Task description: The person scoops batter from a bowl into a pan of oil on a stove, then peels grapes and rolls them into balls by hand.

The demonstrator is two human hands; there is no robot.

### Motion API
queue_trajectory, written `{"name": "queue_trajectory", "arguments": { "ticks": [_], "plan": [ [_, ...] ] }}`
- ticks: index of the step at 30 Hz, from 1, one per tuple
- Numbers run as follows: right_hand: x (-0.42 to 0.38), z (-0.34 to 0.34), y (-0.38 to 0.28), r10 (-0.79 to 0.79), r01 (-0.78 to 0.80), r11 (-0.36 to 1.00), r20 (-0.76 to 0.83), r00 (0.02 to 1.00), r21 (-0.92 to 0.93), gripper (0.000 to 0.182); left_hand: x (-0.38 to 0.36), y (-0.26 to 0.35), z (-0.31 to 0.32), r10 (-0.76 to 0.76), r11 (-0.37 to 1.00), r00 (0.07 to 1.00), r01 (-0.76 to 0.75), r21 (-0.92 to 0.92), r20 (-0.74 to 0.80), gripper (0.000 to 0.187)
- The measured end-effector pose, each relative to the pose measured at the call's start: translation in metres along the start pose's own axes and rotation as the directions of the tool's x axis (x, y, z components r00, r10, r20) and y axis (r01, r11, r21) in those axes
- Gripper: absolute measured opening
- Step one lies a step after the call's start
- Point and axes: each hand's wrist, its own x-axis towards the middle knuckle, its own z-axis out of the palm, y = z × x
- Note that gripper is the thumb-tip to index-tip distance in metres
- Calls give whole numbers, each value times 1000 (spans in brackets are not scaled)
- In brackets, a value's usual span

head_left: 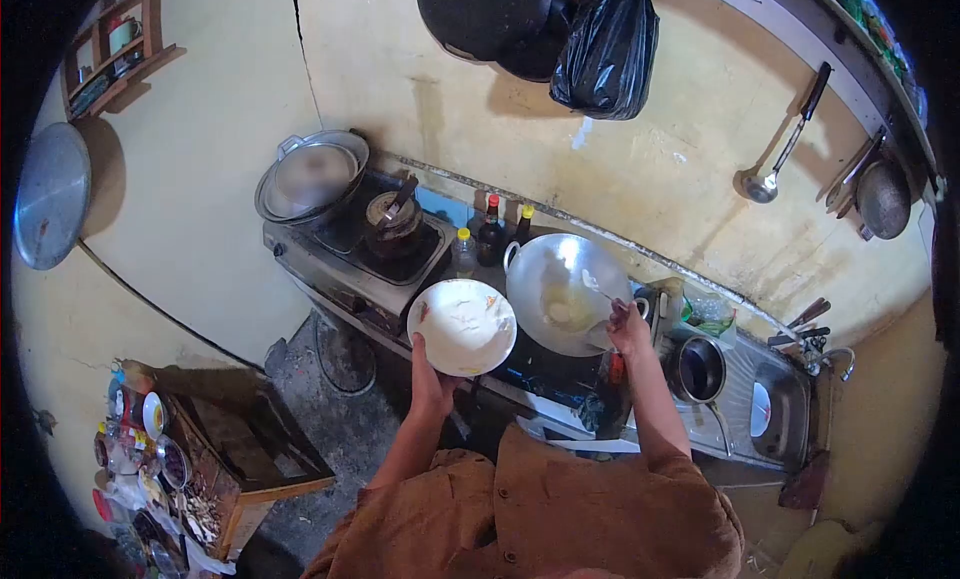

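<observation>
My left hand (430, 384) is closed on the near rim of a white bowl (465, 324), tilted towards me, with reddish and yellowish food smears inside. My right hand (628, 331) pinches the thin handle of what looks like a metal spoon (608, 295) over the right side of a wok (545, 274). Some pale yellowish liquid or residue shows in the bottom of the wok, which has a loop handle on either side. The bowl is held just left of the wok, close to its edge.
Bottles (490, 234) with red and yellow caps stand behind the bowl. A gas stove (345, 289) with a lidded pot (315, 179) lies to the left. On the right are a dark saucepan (697, 369) and a steel sink (790, 419). A ladle (762, 186) hangs on the wall.
</observation>
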Motion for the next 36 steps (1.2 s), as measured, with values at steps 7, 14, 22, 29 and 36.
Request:
{"name": "queue_trajectory", "arguments": {
  "ticks": [7, 14, 22, 29, 36],
  "plan": [
    [-39, 26, -2, -21, 20, 994, 12, 1000, 104, 38, -10, 9, -22, -35, 997, 999, 34, 75, 5, 68],
    [-148, 92, 12, -222, 224, 975, 115, 968, -5, 37, -24, 22, -47, -123, 985, 992, 120, 126, 11, 63],
    [-244, 139, 77, -279, 392, 853, 333, 901, -344, 31, -38, 25, -78, -110, 988, 992, 102, 113, 61, 61],
    [-265, 162, 106, -530, 892, -31, 764, 367, -450, 16, -47, 30, -92, -81, 989, 995, 73, 131, 60, 61],
    [-265, 159, 131, -450, 815, -8, 730, 514, -579, 17, -50, 30, -102, -102, 984, 994, 94, 149, 47, 65]
  ]
}}
